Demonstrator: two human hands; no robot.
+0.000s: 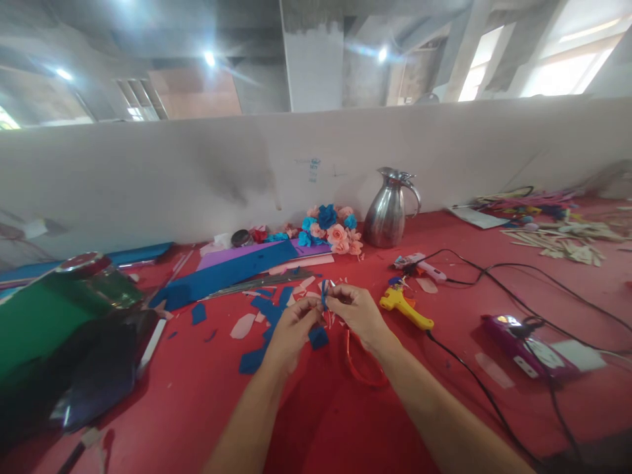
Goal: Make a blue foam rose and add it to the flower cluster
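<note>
My left hand [301,322] and my right hand [355,313] meet over the middle of the red table. Both pinch a small upright blue paper piece [324,294] between thumb and fingertips. Below my right palm an orange-red loop [366,380] shows, perhaps a scissor handle; my hand covers the rest. Cut blue paper pieces [269,329] lie left of and beneath my left hand, and one small blue paper square [318,338] is between my wrists. Pale pink paper scraps [243,326] are scattered around them.
Pink and blue paper flowers [333,227] stand beside a metal jug [388,214]. To the right lie a yellow glue gun [405,309], a pink glue gun [427,266], black cables and a purple power strip [528,349]. A long blue paper strip [227,273] and a jar [99,280] are left.
</note>
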